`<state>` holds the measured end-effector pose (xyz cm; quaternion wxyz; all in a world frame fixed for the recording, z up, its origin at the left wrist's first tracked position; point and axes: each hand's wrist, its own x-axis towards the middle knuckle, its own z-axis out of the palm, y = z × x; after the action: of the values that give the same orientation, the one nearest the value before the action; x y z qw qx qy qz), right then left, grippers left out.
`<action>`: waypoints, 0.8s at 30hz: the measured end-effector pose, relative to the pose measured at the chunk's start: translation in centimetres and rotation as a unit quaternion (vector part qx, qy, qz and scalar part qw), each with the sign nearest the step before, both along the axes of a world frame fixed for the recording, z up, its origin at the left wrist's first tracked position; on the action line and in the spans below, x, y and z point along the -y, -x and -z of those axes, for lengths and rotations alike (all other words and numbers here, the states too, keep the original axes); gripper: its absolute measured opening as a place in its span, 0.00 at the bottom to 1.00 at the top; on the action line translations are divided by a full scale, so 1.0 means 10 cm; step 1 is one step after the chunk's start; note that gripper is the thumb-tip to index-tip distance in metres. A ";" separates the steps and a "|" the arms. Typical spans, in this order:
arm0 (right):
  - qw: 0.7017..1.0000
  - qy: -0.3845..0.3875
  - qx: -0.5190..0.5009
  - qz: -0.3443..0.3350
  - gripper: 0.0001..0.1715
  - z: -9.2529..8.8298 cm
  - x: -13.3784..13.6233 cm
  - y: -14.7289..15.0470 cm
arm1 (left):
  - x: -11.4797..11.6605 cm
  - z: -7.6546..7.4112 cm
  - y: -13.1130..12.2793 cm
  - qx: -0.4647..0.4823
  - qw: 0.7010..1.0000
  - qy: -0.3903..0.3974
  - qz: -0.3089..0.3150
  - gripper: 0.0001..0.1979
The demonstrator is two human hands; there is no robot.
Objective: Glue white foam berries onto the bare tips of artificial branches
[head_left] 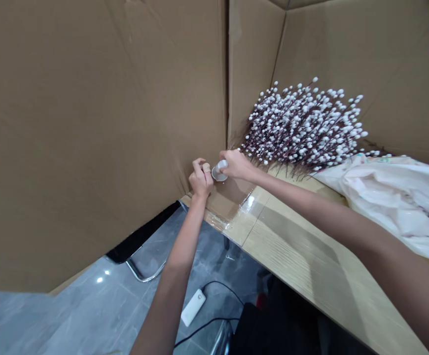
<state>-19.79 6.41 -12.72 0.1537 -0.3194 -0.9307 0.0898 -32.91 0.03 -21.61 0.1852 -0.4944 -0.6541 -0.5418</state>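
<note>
Near the table's far left corner, my right hand [234, 164] is closed on a small whitish, translucent cup-like object [220, 170], held tilted above a brown cardboard piece [224, 199]. Just left of it is my left hand [201, 178], its fingers curled in around a small beige item [206, 167] that is too small to make out. The two hands are close together, with the whitish object between them. Clear tape runs along the edges of the cardboard piece on the table.
Tall cardboard walls [125, 123] stand at the left and behind. Stems with white berries [303, 123] lie beyond my right hand. A white plastic bag [395, 192] rests on the wooden table [292, 236] at right. Below are a power strip [193, 307] and cables.
</note>
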 end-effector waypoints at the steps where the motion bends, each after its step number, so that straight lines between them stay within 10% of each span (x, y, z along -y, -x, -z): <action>1: 1.000 -0.003 -0.007 0.011 0.17 -0.04 -0.07 0.00 | 0.00 0.00 0.00 0.001 1.000 -0.002 -0.001 0.15; 9: 0.996 0.022 -0.017 0.082 0.18 -0.30 -0.46 -0.14 | 0.00 0.00 0.01 0.008 1.000 -0.019 -0.008 0.14; 24: 0.991 0.068 0.016 0.115 0.17 0.07 -0.44 -0.02 | 0.00 0.01 0.02 0.021 1.000 -0.015 -0.011 0.15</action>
<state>-19.63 10.84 -13.43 0.1264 -0.4351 -0.8820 0.1297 -33.14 0.00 -21.72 0.1848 -0.4726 -0.6553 -0.5594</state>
